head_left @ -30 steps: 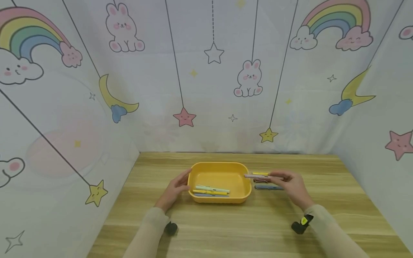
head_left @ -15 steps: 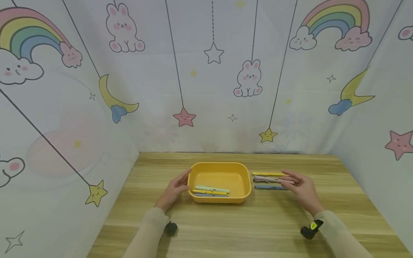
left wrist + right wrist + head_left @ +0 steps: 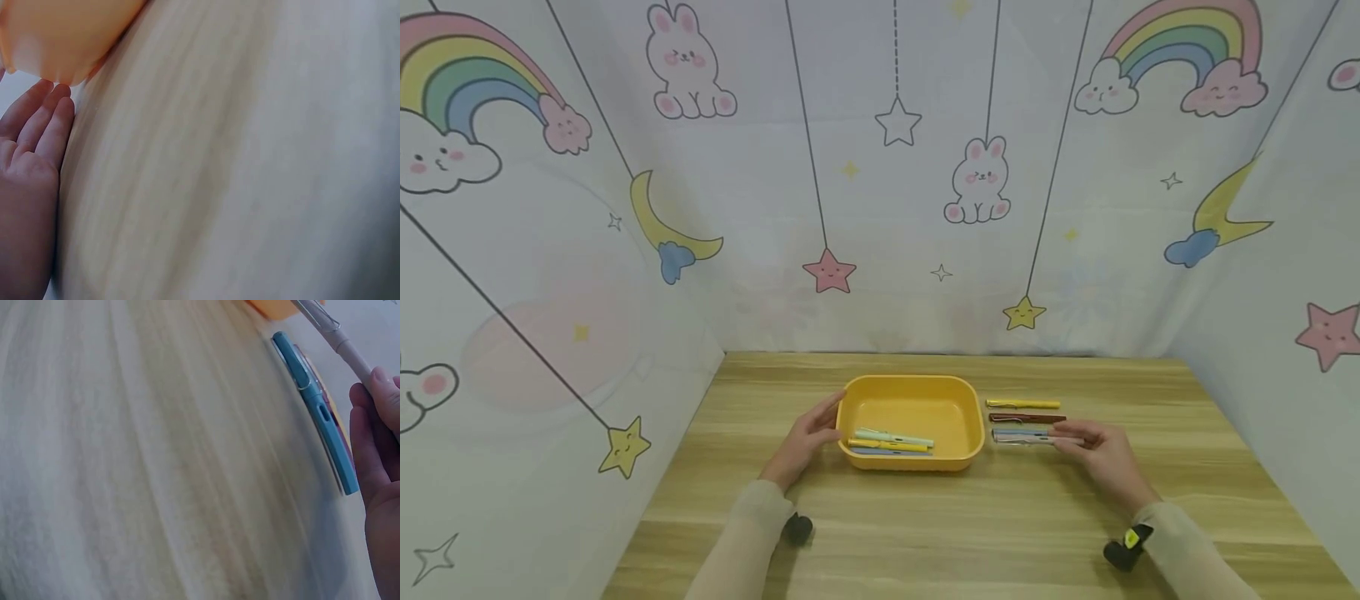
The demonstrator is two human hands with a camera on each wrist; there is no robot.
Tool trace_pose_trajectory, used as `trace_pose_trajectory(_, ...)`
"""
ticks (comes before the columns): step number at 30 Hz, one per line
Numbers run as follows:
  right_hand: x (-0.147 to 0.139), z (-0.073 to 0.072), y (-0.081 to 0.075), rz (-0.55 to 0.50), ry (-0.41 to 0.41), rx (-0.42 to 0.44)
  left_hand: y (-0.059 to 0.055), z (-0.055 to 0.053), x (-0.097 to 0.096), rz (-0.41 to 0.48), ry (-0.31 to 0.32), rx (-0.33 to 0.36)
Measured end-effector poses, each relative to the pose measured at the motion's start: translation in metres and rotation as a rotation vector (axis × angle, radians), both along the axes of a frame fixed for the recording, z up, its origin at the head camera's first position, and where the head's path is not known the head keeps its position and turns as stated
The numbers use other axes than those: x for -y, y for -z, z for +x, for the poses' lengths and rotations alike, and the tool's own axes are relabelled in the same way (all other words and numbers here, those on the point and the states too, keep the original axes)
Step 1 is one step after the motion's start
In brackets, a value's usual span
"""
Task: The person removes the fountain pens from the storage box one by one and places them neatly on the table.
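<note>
My right hand (image 3: 1101, 457) pinches a pale pink pen (image 3: 1026, 439) with a metal clip between thumb and fingers. In the right wrist view that pink pen (image 3: 340, 344) is raised over a blue pen (image 3: 315, 406) on the table. A dark red pen (image 3: 1022, 418) and a yellow pen (image 3: 1022, 404) lie farther back, roughly parallel. My left hand (image 3: 805, 442) rests its extended fingers against the left end of a yellow plastic bin (image 3: 910, 377). In the left wrist view those fingers (image 3: 53, 128) touch the bin's outer wall.
Inside the bin, near its front wall, lie a mint green pen (image 3: 895, 438), a second yellow pen (image 3: 887, 446) and a second blue pen (image 3: 891, 452). The wood-grain table (image 3: 947, 533) is bounded by cartoon-printed curtains (image 3: 902, 200) at the back and sides.
The pink pen in my right hand has come from beside the bin's right rim, back over the dark red pen, then toward me over the blue pen. My left hand stays put.
</note>
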State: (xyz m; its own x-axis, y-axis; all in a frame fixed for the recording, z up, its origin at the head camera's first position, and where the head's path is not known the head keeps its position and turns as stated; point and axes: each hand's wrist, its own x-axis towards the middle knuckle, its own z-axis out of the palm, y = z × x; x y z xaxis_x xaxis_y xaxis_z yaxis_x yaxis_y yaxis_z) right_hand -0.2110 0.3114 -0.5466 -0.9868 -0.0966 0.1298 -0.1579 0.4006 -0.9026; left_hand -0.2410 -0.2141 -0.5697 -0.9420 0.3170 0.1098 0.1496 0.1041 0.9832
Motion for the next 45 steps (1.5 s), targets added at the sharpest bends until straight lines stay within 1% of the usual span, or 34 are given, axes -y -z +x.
trace_pose_trajectory(4, -0.001, -0.001, 0.004, -0.008, 0.011, 0.008, 0.0, -0.001, 0.0, 0.003, 0.006, 0.006)
trace_pose_trajectory(7, 0.0, -0.002, 0.006, -0.023, 0.011, -0.016, -0.001, -0.001, 0.0, 0.006, 0.002, 0.014)
trace_pose_trajectory(8, 0.001, 0.0, 0.003, -0.023, 0.011, -0.02, -0.001, -0.002, -0.001, 0.008, 0.003, 0.015)
trace_pose_trajectory(12, 0.001, 0.0, 0.005, 0.024, 0.019, -0.025, -0.001, -0.002, 0.0, 0.014, 0.002, 0.02)
trace_pose_trajectory(14, 0.001, 0.0, 0.006, 0.051, 0.019, -0.01, -0.001, -0.001, 0.0, 0.015, 0.003, 0.02)
trace_pose_trajectory(15, -0.001, -0.001, 0.01, 0.064, 0.017, -0.009, 0.0, -0.001, 0.0, 0.01, 0.004, 0.016)
trace_pose_trajectory(17, -0.001, 0.0, 0.011, 0.085, 0.006, -0.01, 0.001, -0.001, 0.001, 0.006, 0.002, 0.017)
trace_pose_trajectory(20, -0.002, 0.0, 0.015, 0.135, -0.011, -0.049, 0.001, -0.001, 0.0, 0.003, 0.003, 0.016)
trace_pose_trajectory(26, -0.002, -0.001, 0.022, 0.219, -0.019, -0.194, 0.0, -0.001, 0.001, 0.003, 0.004, 0.015)
trace_pose_trajectory(29, 0.0, -0.002, 0.024, 0.253, -0.022, -0.241, -0.001, 0.0, 0.0, 0.005, 0.006, 0.009)
trace_pose_trajectory(37, 0.001, -0.002, 0.026, 0.312, -0.021, -0.247, -0.002, 0.002, 0.0, -0.007, -0.009, 0.023)
trace_pose_trajectory(41, 0.002, -0.003, 0.026, 0.347, -0.019, -0.263, -0.001, 0.001, 0.0, -0.012, -0.005, 0.019)
trace_pose_trajectory(45, 0.003, -0.003, 0.024, 0.359, -0.016, -0.287, -0.002, 0.001, 0.0, -0.01, 0.001, 0.006)
